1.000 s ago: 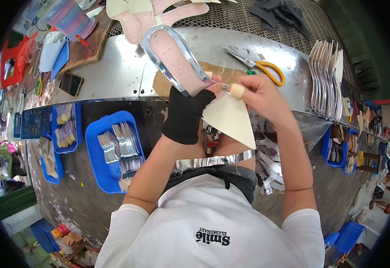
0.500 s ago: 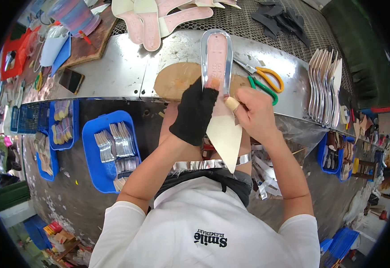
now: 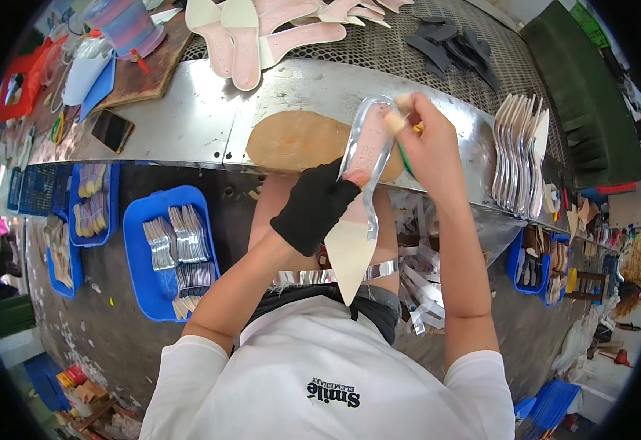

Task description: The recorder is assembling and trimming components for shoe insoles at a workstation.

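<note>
A pointed shoe insole [image 3: 351, 246], pale cream at the toe and pink toward the heel, is held over my lap at the bench edge. Shiny silver edging [image 3: 389, 155] runs around its heel and along its sides. My left hand [image 3: 313, 209], in a black fingerless glove, is closed around the insole's middle, thumb on top. At the heel rim, my right hand [image 3: 435, 147] has its fingers bent and pinching the edge; tape wraps some fingertips, slightly blurred. Behind this hand, scissors with green and yellow handles are mostly hidden.
A brown pad [image 3: 294, 139] lies on the metal bench [image 3: 188, 110]. More insoles [image 3: 243, 51] and black pieces [image 3: 449, 48] lie on the mesh behind. Silver-edged insoles [image 3: 515, 161] stand stacked at right. A phone [image 3: 113, 130] rests at left, above a blue basket [image 3: 133, 246] of bundled pieces.
The insole has come down toward me and tilted, its toe swinging left. My right hand has moved from its middle up to the heel rim, now covering most of the scissors.
</note>
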`<action>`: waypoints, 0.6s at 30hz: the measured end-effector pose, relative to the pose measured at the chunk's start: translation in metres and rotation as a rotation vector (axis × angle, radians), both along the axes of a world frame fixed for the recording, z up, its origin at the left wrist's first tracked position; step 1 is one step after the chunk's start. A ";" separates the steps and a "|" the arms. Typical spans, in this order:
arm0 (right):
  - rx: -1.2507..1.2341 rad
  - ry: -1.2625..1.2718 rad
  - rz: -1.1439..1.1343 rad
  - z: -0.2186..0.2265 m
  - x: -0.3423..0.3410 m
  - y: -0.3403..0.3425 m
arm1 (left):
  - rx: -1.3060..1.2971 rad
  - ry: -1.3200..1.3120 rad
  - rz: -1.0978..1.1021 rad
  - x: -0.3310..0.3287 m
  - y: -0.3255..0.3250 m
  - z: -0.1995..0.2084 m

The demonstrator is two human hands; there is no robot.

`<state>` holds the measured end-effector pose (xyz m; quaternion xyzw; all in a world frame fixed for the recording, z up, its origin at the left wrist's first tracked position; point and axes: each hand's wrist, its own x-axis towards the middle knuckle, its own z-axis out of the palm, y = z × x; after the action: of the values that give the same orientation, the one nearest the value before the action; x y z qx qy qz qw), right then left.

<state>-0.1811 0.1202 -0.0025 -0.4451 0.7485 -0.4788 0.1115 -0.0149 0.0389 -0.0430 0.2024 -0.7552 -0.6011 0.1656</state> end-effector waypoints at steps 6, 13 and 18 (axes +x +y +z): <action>-0.149 0.365 -0.060 0.012 0.029 -0.005 | -0.159 -0.117 -0.055 0.000 -0.002 -0.004; -0.135 -0.847 0.343 0.020 -0.008 -0.011 | 0.619 0.165 -0.271 0.002 0.000 -0.010; -0.388 -0.808 0.404 0.010 -0.011 -0.006 | 1.196 0.137 -0.410 -0.012 -0.003 -0.009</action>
<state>-0.1925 0.1142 0.0070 -0.3728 0.4412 -0.7124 0.3986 -0.0272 0.0358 -0.0516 0.0722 -0.3002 -0.9500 -0.0467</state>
